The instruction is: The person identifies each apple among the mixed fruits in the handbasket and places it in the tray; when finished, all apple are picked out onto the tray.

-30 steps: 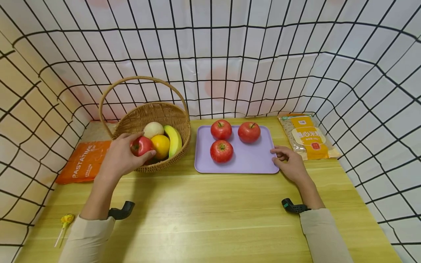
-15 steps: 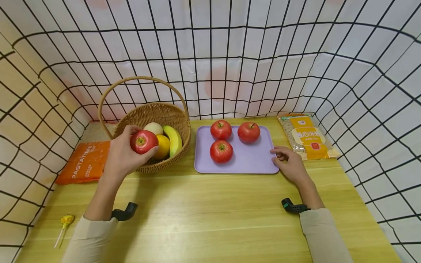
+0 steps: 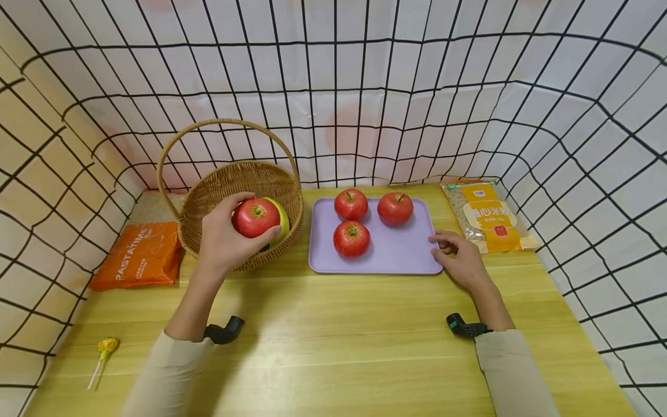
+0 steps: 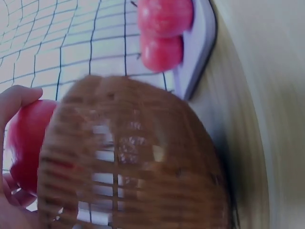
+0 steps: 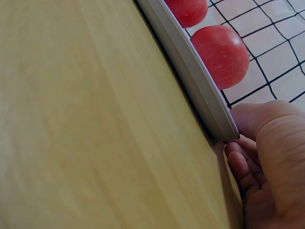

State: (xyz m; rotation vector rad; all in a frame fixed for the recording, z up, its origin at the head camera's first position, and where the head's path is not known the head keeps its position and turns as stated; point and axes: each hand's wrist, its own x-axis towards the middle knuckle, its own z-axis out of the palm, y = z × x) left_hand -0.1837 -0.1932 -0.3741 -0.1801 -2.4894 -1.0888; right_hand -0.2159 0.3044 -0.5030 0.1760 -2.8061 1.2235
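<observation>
My left hand [image 3: 221, 240] grips a red apple [image 3: 256, 217] between thumb and fingers, over the wicker basket [image 3: 229, 176]. Part of a yellow-green banana [image 3: 283, 223] shows behind that apple; the hand and apple hide the other fruit. The left wrist view has the same apple [image 4: 28, 143] beside the blurred basket side [image 4: 157, 176]. At the right end of a lilac tray [image 3: 398, 255], my right hand [image 3: 458, 259] pinches the rim, its thumb on the edge in the right wrist view. Three red apples [image 3: 351, 238] sit on the tray, towards its left and back.
An orange pasta bag [image 3: 138, 255] lies left of the basket. A yellow-labelled food packet [image 3: 487, 217] lies beyond the right hand. Near the front left is a yellow lollipop [image 3: 106, 347]. Black-gridded cloth [image 3: 344, 116] walls the back and sides of the wooden table [image 3: 333, 347].
My left hand has lifted the apple from the basket's left part and carried it right, covering the orange and pale round fruit. The right hand and tray have stayed put.
</observation>
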